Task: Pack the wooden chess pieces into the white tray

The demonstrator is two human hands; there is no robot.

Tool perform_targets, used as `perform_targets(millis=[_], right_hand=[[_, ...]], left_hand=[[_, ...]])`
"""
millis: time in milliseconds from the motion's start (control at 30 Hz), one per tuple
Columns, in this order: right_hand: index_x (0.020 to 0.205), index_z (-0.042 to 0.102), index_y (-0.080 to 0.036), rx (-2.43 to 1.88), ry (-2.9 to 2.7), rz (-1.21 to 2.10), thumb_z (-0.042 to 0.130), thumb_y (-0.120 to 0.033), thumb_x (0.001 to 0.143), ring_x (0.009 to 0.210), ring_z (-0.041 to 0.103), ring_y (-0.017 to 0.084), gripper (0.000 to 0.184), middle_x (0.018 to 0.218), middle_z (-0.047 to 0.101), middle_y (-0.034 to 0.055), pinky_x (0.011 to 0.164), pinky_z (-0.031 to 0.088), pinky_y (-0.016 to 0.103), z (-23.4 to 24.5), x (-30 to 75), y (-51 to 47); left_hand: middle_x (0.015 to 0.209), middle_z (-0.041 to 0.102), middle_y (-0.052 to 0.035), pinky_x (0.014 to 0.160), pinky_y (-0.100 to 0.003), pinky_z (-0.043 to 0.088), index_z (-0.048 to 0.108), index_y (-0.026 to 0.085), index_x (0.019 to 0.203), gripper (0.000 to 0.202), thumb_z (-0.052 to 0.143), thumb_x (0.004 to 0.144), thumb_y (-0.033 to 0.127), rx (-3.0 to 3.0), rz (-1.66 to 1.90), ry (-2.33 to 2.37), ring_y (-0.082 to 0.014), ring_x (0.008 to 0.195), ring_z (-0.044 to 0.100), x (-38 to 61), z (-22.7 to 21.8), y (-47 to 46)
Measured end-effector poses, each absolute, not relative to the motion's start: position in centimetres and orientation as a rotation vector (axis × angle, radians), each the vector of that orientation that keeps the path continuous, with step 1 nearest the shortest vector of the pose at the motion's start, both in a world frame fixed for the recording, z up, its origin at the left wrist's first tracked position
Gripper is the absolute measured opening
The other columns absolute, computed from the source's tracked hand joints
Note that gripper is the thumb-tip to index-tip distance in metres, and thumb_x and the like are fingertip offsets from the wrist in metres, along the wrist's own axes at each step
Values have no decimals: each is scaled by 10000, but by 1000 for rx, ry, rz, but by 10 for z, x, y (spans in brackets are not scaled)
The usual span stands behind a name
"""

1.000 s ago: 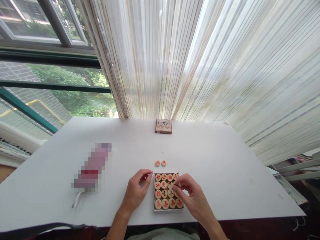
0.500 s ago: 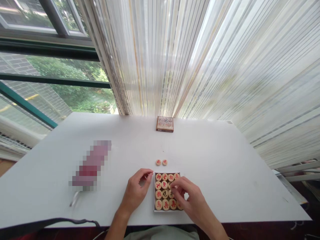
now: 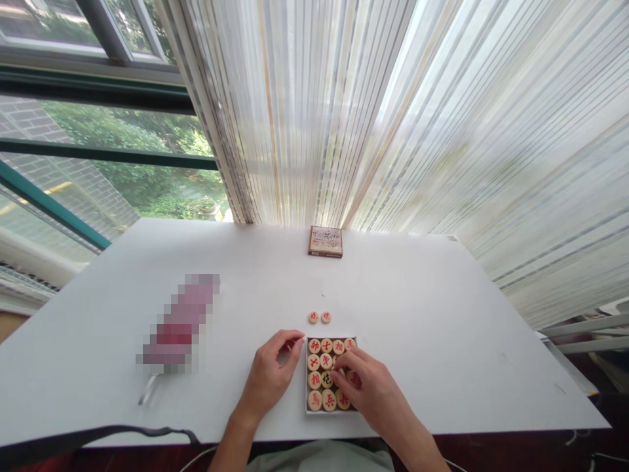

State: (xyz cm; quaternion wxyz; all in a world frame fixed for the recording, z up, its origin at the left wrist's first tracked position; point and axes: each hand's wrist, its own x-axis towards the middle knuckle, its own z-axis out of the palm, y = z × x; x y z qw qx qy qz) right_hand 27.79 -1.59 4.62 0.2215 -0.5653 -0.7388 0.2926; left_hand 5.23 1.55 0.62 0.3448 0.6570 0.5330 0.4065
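A shallow white-edged box (image 3: 314, 412) sits near the table's front edge, packed with rows of round wooden Chinese chess pieces (image 3: 327, 345), most marked in red. My left hand (image 3: 269, 370) is curled at the box's far left corner, thumb and index finger drawn together against its edge. Over the right half of the box, my right hand (image 3: 371, 387) pinches down among the pieces. Its fingertips close on a chess piece that they largely cover, beside a black-marked piece (image 3: 327, 379). Beyond the box, two red-marked pieces (image 3: 320, 317) lie side by side on the table.
A flat printed box (image 3: 325, 242) rests at the far edge of the white table (image 3: 417, 308). To the left lies a blurred-out pinkish object (image 3: 181, 321). A dark strap (image 3: 113, 430) crosses the front left. String curtains (image 3: 314, 118) hang behind, next to a window.
My right hand has shifted slightly left over the pieces, covering a black-marked one that showed before. The left hand stays by the box corner; the view has moved a little.
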Motion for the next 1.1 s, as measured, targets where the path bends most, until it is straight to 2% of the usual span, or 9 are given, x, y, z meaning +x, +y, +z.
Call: perform_targets(millis=[133,333,433,533,667,833,1100], right_hand=[[888,660,-247,-1583,-2035,768,635,-199,939,786,648,149,74,965,627,7,703,501,248,43,280,-17],[941,643,-247,-1567,-2065,715,534,-212,990,745,628,147,125,955,587,18,686,522,259,41,285,-25],[1072,645,-269,-1521,-2085,698,474,-162,991,740,629,146,218,997,580,29,678,528,260,40,290,-32],[1168,640,-294,-1495,-2130,668,462,-121,973,732,634,145,316,1012,575,35,683,536,268,37,296,-40],[1227,634,-309,-1489,-2161,632,483,-127,975,743,650,152,346,1002,579,36,698,547,276,33,301,-50],[1194,650,-305,-1485,-2165,591,481,-135,982,699,644,140,321,981,576,32,660,542,260,33,301,-54],[1231,644,-307,-1475,-2147,580,476,-144,985,700,649,138,340,986,588,34,658,542,248,34,301,-54]], left_hand=[[978,726,-26,825,-310,551,677,238,1042,165,574,982,352,1701,1069,1389,-184,882,681,52,6,16],[991,704,-40,791,-315,556,670,236,1050,155,556,987,320,1753,1093,1380,-186,876,666,51,8,16],[1161,653,-73,898,-355,549,678,254,1100,185,533,985,241,1912,1105,1294,-216,1073,627,51,12,13],[1354,553,-80,1050,-432,484,691,281,1127,271,537,946,151,2131,1065,1183,-255,1286,501,53,17,9],[1494,454,-55,1157,-500,388,702,278,1105,313,580,880,99,2298,987,1131,-288,1393,389,57,24,3],[1537,420,-24,1179,-496,375,711,294,1112,332,589,873,100,2373,880,1120,-287,1430,349,58,26,1],[1536,432,-21,1172,-507,388,721,312,1099,308,585,892,129,2363,849,1142,-294,1427,360,60,27,3]])
